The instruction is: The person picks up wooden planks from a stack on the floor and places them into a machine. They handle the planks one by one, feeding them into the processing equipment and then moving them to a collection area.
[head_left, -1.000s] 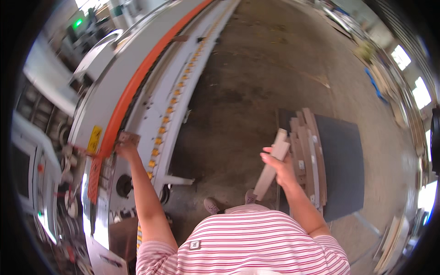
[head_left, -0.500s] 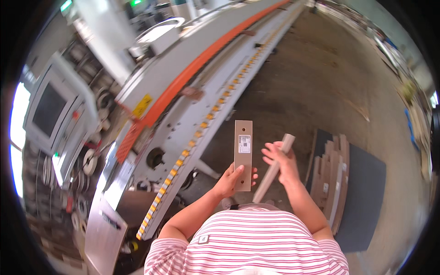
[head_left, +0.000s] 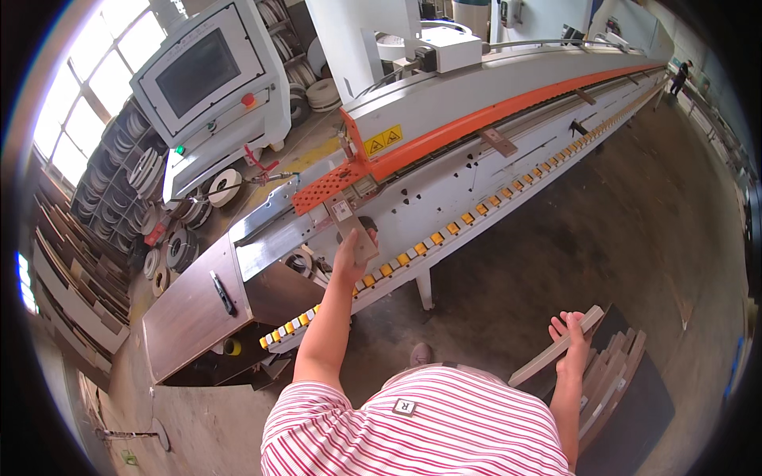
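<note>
Left grip (head_left: pixel 349 252) on a short board (head_left: pixel 352 224), forearm (head_left: pixel 324 337) well forward

dark panel (head_left: pixel 644 416): stacked strips (head_left: pixel 613 387); brown top (head_left: pixel 186 321): black knife (head_left: pixel 223 293)

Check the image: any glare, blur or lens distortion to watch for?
Head view: the windows at upper left look blown out white; the long orange strip bows with fisheye distortion; the board in the left hand looks fairly sharp.
</note>
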`<state>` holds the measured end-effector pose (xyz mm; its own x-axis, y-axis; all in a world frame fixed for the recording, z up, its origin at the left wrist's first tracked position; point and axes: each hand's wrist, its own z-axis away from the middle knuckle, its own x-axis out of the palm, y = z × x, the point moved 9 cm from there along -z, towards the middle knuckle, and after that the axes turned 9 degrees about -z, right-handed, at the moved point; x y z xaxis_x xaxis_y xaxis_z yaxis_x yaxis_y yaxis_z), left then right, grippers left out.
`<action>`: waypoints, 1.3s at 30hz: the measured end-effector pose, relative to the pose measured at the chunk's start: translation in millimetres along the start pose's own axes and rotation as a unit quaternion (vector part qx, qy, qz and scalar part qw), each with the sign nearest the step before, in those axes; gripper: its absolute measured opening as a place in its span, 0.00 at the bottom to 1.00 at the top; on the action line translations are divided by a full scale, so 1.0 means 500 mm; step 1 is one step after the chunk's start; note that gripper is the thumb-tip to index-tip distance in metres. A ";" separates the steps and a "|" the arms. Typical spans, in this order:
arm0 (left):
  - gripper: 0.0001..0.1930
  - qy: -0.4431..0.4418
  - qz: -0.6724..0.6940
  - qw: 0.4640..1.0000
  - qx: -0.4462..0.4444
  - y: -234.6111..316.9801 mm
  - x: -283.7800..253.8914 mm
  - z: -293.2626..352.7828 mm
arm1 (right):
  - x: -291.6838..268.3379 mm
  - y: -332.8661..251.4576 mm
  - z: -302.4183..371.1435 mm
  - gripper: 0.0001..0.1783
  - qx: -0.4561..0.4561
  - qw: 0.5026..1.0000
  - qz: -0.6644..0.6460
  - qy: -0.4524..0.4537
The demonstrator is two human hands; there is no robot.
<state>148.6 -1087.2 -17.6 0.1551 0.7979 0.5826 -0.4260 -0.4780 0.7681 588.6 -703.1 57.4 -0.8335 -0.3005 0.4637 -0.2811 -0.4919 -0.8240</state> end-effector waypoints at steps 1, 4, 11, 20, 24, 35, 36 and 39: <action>0.19 -0.007 0.000 1.000 0.010 0.010 -0.008 -0.017 | 0.004 0.002 0.002 0.23 0.003 1.000 0.002 0.000; 0.22 0.004 -0.002 1.000 0.003 0.023 -0.023 -0.049 | 0.018 0.006 0.007 0.23 0.008 1.000 0.008 -0.004; 0.23 0.054 -0.038 0.998 -0.015 0.038 -0.018 -0.076 | 0.001 0.010 0.010 0.23 0.016 1.000 0.011 0.024; 0.23 0.077 -0.048 0.995 -0.035 0.022 -0.031 -0.115 | -0.012 0.022 -0.016 0.22 0.030 0.999 0.008 0.038; 0.24 0.072 -0.077 0.994 -0.034 0.010 -0.015 -0.137 | -0.016 0.026 -0.034 0.21 0.038 0.998 0.007 0.040; 0.25 0.082 -0.078 0.993 -0.041 -0.063 0.132 -0.236 | -0.078 0.010 -0.043 0.17 0.030 0.996 0.007 0.082; 0.24 0.092 -0.081 0.991 -0.046 -0.082 0.133 -0.257 | -0.086 0.004 -0.039 0.17 0.023 0.996 0.004 0.083; 0.21 -0.062 -0.066 0.994 0.060 -0.100 0.165 -0.336 | -0.103 -0.012 -0.020 0.19 0.007 0.997 -0.001 0.080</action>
<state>32.8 -935.9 -52.7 0.3155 0.8085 0.4968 -0.2866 -0.4179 0.8621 628.6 -676.4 35.3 -0.8981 -0.1659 0.4073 -0.2778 -0.5040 -0.8178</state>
